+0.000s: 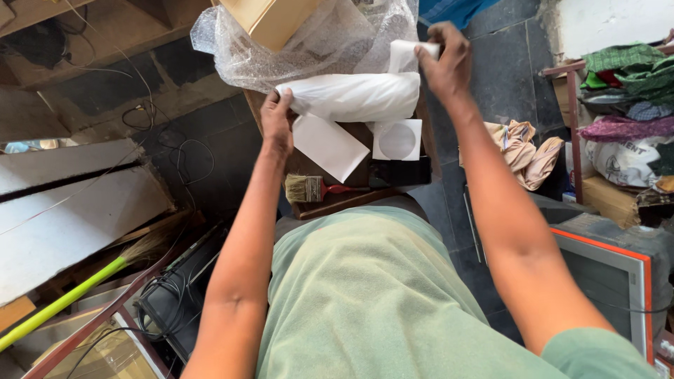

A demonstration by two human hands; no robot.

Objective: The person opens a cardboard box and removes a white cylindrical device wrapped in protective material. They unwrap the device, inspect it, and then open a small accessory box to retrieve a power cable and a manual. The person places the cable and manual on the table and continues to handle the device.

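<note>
My left hand [276,118] grips the left end of a white plastic-wrapped bundle [358,96] lying across a small dark wooden stand [330,201]. My right hand [445,62] pinches the bundle's upturned right end. Under the bundle lie a white envelope [330,146] and a white disc sleeve with a round window [397,140]. A paintbrush with a red handle [316,188] rests on the stand's near edge, below my left wrist.
Bubble wrap [309,49] and a cardboard box [270,20] sit behind the bundle. White boards [63,210], a green-handled broom [63,302] and cables lie left. Crumpled cloth [523,151], a shelf of fabrics [625,77] and a grey box with an orange edge [618,274] stand right.
</note>
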